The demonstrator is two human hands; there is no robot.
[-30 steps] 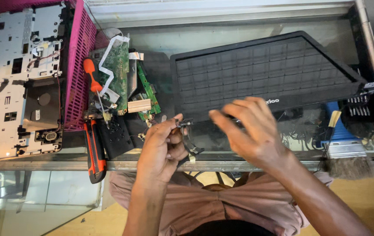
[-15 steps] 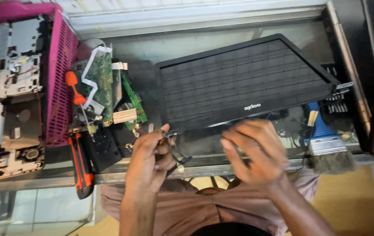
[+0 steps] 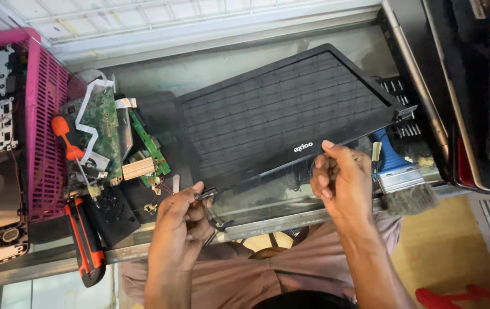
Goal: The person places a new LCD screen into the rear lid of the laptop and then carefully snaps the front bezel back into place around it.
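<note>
Shifted toward 3 o'clock since before, right hand (image 3: pixel 343 178) grips laptop screen panel (image 3: pixel 285 114) edge at 12 o'clock; left hand (image 3: pixel 183 220) pinches metal hinge (image 3: pixel 210 197).

The laptop screen panel (image 3: pixel 279 123) was black, with a faint grid of brick-like lines reflected across its dark glass and a small white logo on its lower bezel. The plastic basket (image 3: pixel 47 129) beside it was bright pink with a fine lattice of slots. The circuit boards (image 3: pixel 104 134) were green, crossed by a white ribbon cable (image 3: pixel 89 111). The screwdriver (image 3: pixel 66 137) had an orange handle; the utility knife (image 3: pixel 86 243) was orange and black. The brush (image 3: pixel 396 171) had a blue handle, a silver ferrule and dark grey bristles. The person's shirt (image 3: pixel 268 274) was muted mauve-brown.
</note>
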